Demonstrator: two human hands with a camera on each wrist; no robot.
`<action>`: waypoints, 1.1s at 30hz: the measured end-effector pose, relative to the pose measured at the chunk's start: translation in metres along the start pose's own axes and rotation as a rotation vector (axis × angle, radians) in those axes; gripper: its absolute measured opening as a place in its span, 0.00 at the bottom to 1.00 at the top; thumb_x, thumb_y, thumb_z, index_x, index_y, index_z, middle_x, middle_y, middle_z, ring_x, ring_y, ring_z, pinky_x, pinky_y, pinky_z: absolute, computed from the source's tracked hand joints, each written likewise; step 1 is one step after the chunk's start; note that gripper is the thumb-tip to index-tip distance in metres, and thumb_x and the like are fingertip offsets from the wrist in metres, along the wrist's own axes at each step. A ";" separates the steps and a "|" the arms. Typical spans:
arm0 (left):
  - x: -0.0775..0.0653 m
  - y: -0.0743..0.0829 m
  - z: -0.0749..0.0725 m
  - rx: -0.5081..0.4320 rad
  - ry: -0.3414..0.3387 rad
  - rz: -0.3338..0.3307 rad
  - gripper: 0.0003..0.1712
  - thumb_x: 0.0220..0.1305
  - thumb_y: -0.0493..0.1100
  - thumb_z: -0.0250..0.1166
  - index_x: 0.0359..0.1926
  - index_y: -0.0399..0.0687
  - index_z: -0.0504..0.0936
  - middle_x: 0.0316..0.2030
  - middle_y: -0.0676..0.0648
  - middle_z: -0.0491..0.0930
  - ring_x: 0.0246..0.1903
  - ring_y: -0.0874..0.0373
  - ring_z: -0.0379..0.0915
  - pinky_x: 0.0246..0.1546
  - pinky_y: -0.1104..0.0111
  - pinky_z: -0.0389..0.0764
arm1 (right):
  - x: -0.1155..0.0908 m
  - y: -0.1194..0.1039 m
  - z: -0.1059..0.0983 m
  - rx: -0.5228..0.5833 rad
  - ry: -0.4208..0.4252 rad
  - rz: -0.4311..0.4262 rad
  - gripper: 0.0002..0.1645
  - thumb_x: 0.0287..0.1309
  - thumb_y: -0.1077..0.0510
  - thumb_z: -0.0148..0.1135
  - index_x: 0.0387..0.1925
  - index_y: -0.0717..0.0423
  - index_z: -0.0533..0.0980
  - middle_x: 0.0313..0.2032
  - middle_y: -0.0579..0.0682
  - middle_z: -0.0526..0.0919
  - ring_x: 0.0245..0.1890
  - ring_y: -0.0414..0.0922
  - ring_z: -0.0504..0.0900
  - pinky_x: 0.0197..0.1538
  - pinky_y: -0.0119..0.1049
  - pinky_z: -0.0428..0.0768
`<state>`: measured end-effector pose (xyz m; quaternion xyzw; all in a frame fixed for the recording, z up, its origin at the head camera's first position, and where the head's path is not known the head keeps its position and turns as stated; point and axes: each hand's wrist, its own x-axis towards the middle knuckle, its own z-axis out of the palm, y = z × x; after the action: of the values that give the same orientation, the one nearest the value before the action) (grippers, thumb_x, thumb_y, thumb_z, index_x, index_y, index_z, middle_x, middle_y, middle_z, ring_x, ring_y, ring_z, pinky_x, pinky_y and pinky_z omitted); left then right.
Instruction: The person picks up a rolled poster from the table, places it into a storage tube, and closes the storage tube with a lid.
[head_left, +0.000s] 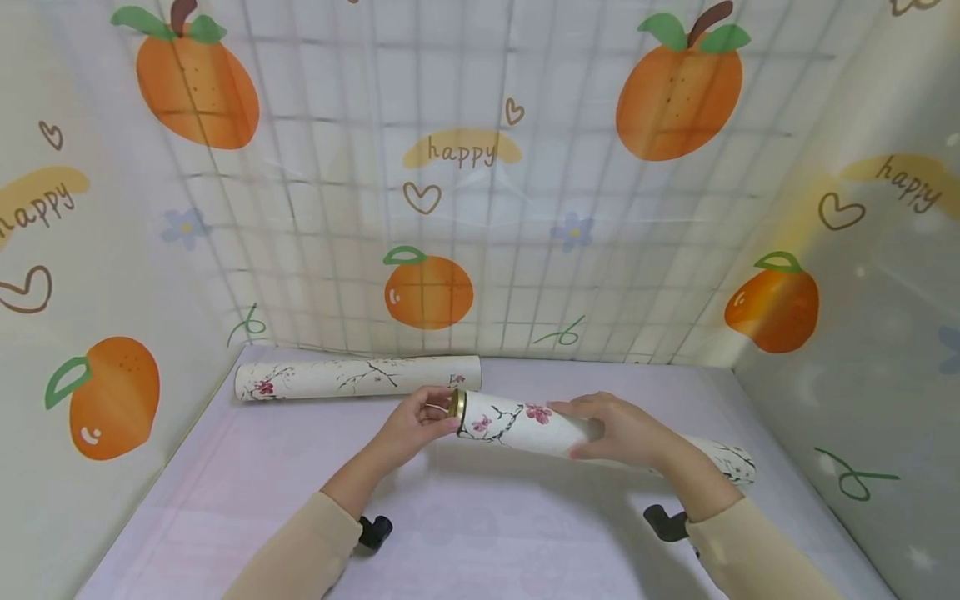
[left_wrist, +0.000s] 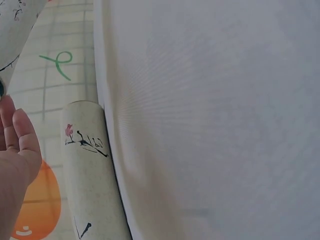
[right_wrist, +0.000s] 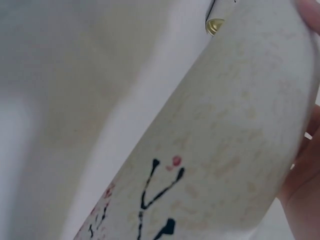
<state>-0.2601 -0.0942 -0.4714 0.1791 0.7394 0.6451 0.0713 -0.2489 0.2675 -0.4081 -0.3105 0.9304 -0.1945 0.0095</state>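
A white tube with a printed plum-blossom pattern (head_left: 555, 429) is held slanting over the table, its gold-rimmed end to the left. My left hand (head_left: 416, 425) holds that gold rim (head_left: 457, 412) between thumb and fingers; part of the fingers is hidden behind it. Farther along, my right hand (head_left: 622, 429) grips the tube from above, thumb on the near side. The tube's right end (head_left: 738, 462) shows beyond the right forearm. In the right wrist view the pale tube wall (right_wrist: 220, 130) fills much of the picture.
A second white blossom-printed tube (head_left: 360, 377) lies along the back of the pale table (head_left: 465, 533). A curtain with oranges and hearts (head_left: 465, 225) stands behind the table and on both sides. Black wrist mounts (head_left: 373, 532) show under the sleeves.
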 end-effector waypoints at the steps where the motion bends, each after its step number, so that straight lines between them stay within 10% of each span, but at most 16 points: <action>1: 0.000 0.000 0.000 -0.003 -0.003 0.002 0.31 0.65 0.41 0.70 0.67 0.43 0.71 0.55 0.42 0.74 0.50 0.52 0.75 0.51 0.63 0.81 | 0.000 0.000 0.000 0.001 -0.001 0.002 0.44 0.47 0.46 0.79 0.68 0.36 0.73 0.56 0.44 0.81 0.56 0.48 0.76 0.56 0.50 0.74; 33: -0.003 0.004 0.000 0.109 -0.007 0.019 0.32 0.62 0.47 0.73 0.65 0.47 0.75 0.51 0.46 0.78 0.50 0.53 0.76 0.54 0.64 0.79 | -0.001 -0.004 0.004 0.018 0.025 -0.003 0.42 0.47 0.44 0.79 0.66 0.38 0.75 0.57 0.43 0.82 0.56 0.49 0.77 0.56 0.50 0.75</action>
<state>-0.2569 -0.0952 -0.4681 0.1918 0.7713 0.6041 0.0578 -0.2458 0.2637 -0.4103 -0.3095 0.9281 -0.2069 0.0002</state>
